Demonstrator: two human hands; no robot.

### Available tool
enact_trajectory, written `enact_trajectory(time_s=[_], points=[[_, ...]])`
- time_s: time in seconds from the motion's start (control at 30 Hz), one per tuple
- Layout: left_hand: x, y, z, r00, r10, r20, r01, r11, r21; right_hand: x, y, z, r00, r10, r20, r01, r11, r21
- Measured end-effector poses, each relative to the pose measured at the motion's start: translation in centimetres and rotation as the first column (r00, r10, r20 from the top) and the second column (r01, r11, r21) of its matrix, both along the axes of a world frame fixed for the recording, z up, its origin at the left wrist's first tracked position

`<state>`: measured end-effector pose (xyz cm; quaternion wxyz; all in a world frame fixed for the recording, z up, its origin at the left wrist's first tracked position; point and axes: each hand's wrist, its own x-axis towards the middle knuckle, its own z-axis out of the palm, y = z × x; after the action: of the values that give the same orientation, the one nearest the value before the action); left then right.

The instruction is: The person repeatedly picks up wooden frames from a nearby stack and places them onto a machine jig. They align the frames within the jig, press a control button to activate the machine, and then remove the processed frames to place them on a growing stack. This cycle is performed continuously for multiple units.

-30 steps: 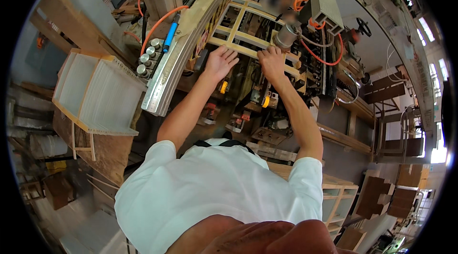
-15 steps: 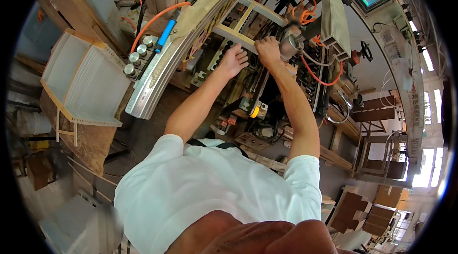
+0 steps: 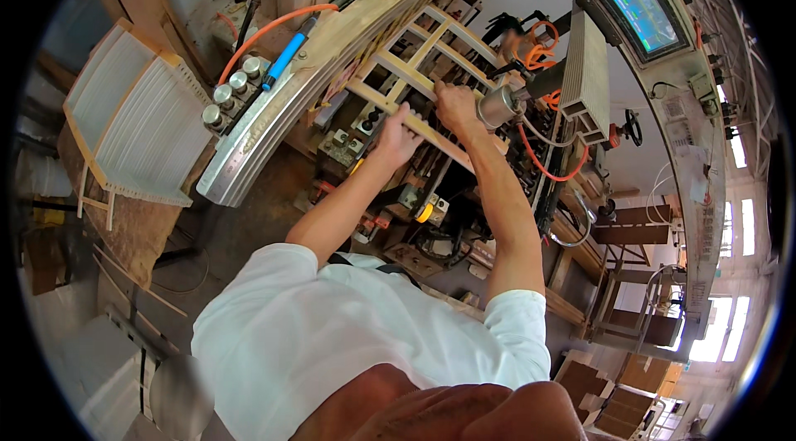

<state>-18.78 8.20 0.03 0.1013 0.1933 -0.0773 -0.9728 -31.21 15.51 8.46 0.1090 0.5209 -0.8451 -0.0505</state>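
Observation:
A pale wooden frame with several crossbars [image 3: 396, 67] lies slantwise in a machine, its near rail closest to my body. My left hand [image 3: 398, 139] is closed on that near rail, thumb on top and fingers going underneath. My right hand [image 3: 455, 107] is closed on the inner rail, beside a silver cylinder [image 3: 497, 108]; its fingertips are partly hidden. Below the frame are dark machine parts and a yellow round piece [image 3: 425, 213].
A curved metal beam [image 3: 274, 109] runs at the left, carrying silver knobs [image 3: 222, 96] and a blue pen [image 3: 284, 61]. Stacked white-and-wood frames [image 3: 137, 118] stand beyond it. Orange hoses [image 3: 572, 176] loop near the right arm. A screen [image 3: 643, 10] hangs at the upper right.
The wooden frame has come nearer to my body, and more of its crossbars show. My left hand has gone from loosely curled beside the frame to gripping the near rail. The view has shifted slightly.

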Motion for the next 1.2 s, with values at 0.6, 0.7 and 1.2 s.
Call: enact_trajectory(time_s=[0.6,0.7,1.2], points=[[3.5,4.0,-0.1,0.989,-0.053,0.137,0.09,0.956,-0.28,-0.7,0.5,0.1,0.997,0.006,0.083,-0.007,1.0,0.015],[1.0,4.4,-0.8,0.988,-0.035,0.151,0.08,0.949,-0.304,-0.5,-0.2,1.1,0.994,-0.008,0.105,0.004,0.999,0.044],[13.2,2.9,1.1,0.969,0.03,0.247,0.035,0.966,-0.256,-0.9,-0.3,0.6,0.99,0.029,0.138,-0.029,1.0,-0.001]])
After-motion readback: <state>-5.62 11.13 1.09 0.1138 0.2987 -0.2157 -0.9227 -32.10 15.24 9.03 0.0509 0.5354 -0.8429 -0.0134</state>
